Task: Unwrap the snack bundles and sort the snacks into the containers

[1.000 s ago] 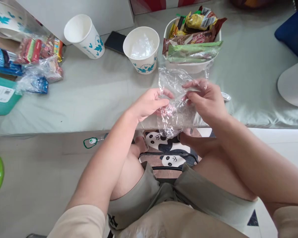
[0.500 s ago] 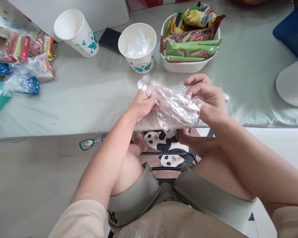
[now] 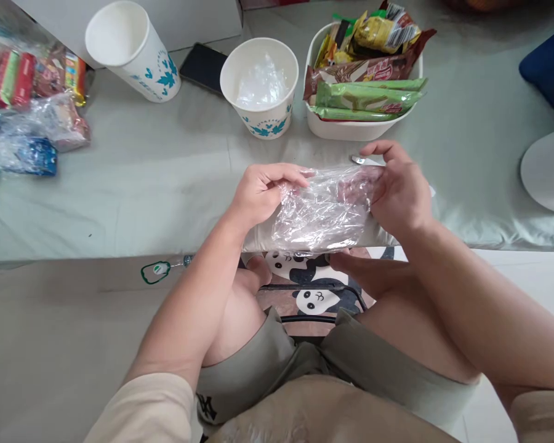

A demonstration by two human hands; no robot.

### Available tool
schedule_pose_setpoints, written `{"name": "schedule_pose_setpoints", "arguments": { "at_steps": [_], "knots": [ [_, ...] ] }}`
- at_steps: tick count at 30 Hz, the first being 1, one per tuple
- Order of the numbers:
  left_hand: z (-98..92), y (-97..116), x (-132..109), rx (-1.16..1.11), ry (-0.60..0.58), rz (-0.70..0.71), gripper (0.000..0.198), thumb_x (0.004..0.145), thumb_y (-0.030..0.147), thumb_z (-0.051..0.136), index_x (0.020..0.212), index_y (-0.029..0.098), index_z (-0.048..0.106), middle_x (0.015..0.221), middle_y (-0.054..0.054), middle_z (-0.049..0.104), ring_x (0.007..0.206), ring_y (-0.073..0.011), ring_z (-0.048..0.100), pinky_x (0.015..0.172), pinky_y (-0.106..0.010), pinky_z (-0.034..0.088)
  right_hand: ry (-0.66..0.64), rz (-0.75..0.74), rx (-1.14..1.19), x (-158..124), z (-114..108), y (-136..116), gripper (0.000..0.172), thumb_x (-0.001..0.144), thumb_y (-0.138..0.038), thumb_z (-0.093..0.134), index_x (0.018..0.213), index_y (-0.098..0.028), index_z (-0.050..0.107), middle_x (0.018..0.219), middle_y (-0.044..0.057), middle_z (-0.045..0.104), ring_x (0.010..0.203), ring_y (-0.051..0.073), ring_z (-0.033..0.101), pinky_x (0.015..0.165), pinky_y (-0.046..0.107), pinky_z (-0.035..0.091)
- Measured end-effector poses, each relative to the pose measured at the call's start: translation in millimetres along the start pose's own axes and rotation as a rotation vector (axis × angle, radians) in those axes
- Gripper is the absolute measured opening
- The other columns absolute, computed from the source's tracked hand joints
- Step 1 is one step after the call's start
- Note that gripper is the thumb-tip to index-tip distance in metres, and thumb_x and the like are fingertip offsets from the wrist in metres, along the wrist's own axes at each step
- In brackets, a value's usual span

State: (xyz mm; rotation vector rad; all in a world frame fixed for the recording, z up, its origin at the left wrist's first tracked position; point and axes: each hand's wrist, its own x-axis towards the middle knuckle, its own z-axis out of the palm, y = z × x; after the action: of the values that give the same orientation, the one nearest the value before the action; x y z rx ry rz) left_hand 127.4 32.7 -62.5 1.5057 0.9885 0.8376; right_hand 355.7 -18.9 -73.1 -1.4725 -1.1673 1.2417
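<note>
Plastic [image 3: 321, 215], clear and crinkled, is held above the front edge of a cloth-covered desk [image 3: 157, 184] in the head view. Its left side is gripped by the left hand [image 3: 261, 194] and its right side by the right hand [image 3: 404, 197]; the two are set apart, with pinkish fingers glimpsed through the sheet. Beyond it, a white tub [image 3: 357, 129] is packed with wrapped snacks [image 3: 369, 98]; beside that, crumpled clear wrapping [image 3: 264, 86] is contained in a leaf-printed cup [image 3: 263, 123]. A black phone [image 3: 203, 66] and a second cup [image 3: 150, 71] are seen farther left.
</note>
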Motion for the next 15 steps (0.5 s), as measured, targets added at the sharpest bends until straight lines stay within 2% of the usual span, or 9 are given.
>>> {"name": "schedule_pose_setpoints", "arguments": {
  "at_steps": [2,5,8,10,12,13,15],
  "knots": [
    [-1.3,-1,0,0.021,-0.006,0.022,0.027,0.078,0.005,0.06,0.076,0.022,0.08,0.101,-0.005,0.081,0.102,-0.0186,0.073,0.092,-0.033,0.058,-0.02,-0.001,0.073,-1,1,-1,0.041,0.087,-0.059,0.055,0.117,-0.033,0.046,0.08,-0.002,0.065,0.069,0.022,0.069,0.063,0.038,0.054],
    [-3.8,-2,0,0.068,0.005,0.064,0.021,0.078,0.01,0.063,0.079,0.022,0.079,0.105,-0.005,0.079,0.104,-0.0191,0.071,0.094,-0.033,0.056,-0.031,-0.007,0.092,-5,5,-5,0.056,0.072,-0.037,0.081,0.117,-0.032,0.049,0.083,-0.002,0.067,0.072,0.019,0.068,0.067,0.036,0.055],
    [-4.2,-2,-3,-0.062,0.069,0.05,0.018,0.08,0.023,0.069,0.096,0.024,0.077,0.111,-0.007,0.075,0.105,-0.0211,0.07,0.088,-0.032,0.057,0.008,0.0,0.111,-7,8,-11,0.047,0.075,-0.028,0.078,0.113,-0.031,0.05,0.08,-0.004,0.064,0.069,0.016,0.064,0.064,0.033,0.054],
    [-2.0,1,-5,-0.255,0.084,-0.05,0.031,0.085,0.042,0.066,0.111,0.026,0.071,0.114,-0.008,0.074,0.107,-0.0242,0.071,0.083,-0.034,0.058,0.048,0.001,0.148,-7,10,-13,0.042,0.078,-0.025,0.074,0.112,-0.031,0.05,0.079,-0.004,0.062,0.066,0.015,0.062,0.061,0.031,0.054],
    [2.3,5,-6,-0.427,0.008,-0.2,0.046,0.086,0.058,0.062,0.119,0.026,0.066,0.113,-0.008,0.075,0.108,-0.0272,0.072,0.079,-0.036,0.059,0.085,-0.02,0.149,-5,11,-14,0.04,0.079,-0.022,0.072,0.112,-0.031,0.049,0.079,-0.004,0.062,0.066,0.014,0.062,0.06,0.031,0.053],
    [5.0,6,-7,-0.476,-0.055,-0.275,0.051,0.082,0.059,0.066,0.121,0.026,0.064,0.112,-0.008,0.075,0.106,-0.0278,0.073,0.079,-0.037,0.06,0.105,-0.039,0.132,-4,12,-13,0.04,0.08,-0.021,0.072,0.111,-0.031,0.049,0.08,-0.004,0.062,0.066,0.014,0.062,0.06,0.031,0.053],
    [10.4,7,-7,-0.491,-0.125,-0.383,0.057,0.07,0.045,0.081,0.12,0.025,0.062,0.109,-0.007,0.077,0.098,-0.0254,0.075,0.078,-0.035,0.06,0.145,-0.078,0.083,-4,12,-12,0.039,0.081,-0.021,0.072,0.112,-0.031,0.05,0.085,-0.002,0.065,0.066,0.015,0.063,0.06,0.031,0.053]
  ]
}}
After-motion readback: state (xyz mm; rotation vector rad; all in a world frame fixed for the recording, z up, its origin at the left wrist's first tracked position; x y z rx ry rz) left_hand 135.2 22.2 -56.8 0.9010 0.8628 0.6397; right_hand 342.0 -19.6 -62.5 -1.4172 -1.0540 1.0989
